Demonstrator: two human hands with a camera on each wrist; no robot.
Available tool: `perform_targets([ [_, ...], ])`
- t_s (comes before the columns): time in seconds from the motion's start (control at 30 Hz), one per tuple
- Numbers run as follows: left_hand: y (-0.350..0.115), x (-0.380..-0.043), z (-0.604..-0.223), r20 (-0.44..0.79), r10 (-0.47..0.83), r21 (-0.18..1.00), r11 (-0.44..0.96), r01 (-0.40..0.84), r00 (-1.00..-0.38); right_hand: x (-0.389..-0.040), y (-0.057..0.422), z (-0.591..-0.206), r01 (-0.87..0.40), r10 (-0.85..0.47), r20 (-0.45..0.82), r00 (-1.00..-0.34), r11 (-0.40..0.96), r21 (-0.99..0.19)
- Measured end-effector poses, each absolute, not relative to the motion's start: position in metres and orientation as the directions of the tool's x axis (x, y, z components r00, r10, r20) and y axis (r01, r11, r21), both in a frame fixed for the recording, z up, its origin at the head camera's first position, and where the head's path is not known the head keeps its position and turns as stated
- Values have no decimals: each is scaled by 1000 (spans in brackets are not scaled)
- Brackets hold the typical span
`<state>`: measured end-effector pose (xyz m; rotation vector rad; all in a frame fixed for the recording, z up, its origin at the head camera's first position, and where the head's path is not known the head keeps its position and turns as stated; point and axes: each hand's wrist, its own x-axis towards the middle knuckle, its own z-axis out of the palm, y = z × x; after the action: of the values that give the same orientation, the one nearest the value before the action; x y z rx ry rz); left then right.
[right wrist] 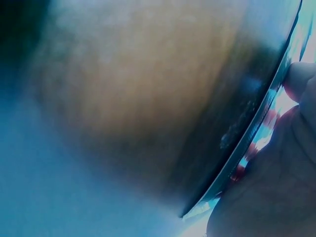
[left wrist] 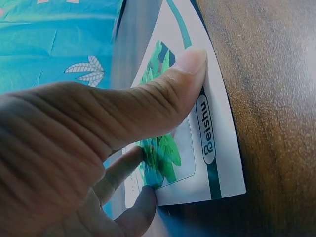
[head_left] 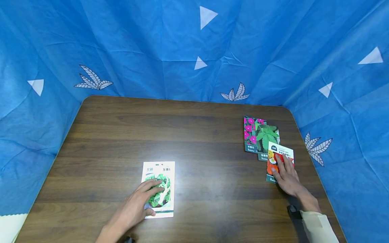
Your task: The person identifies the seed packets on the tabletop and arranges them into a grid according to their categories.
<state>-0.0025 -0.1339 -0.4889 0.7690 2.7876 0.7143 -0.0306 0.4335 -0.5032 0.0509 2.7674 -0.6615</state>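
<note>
A white seed packet point(head_left: 169, 192) with a leafy green vegetable printed on it lies at the front, left of the table's middle. My left hand point(head_left: 132, 206) rests on it from the left, thumb and fingers spread over its face; the left wrist view shows the thumb on the printed side and the packet slightly bowed. At the right, my right hand point(head_left: 288, 179) lies with extended fingers on a seed packet point(head_left: 271, 161) with red and orange pictures. In the right wrist view, that packet shows edge-on beside the hand, and much is blurred.
Beyond the right hand, a green-leaf seed packet point(head_left: 265, 136) overlaps a pink-flower seed packet point(head_left: 249, 133); the red-and-orange one covers a corner of the former. Blue patterned cloth point(head_left: 182, 44) hangs behind and beside the brown wooden table point(head_left: 136, 135).
</note>
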Motion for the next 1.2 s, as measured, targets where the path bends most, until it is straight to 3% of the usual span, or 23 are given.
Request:
perform_targets([
  [1.2,-136,-2,-488,-15,531,485,745,458,-848,-9,415,-503,60,-52,-254,-966,908,-415],
])
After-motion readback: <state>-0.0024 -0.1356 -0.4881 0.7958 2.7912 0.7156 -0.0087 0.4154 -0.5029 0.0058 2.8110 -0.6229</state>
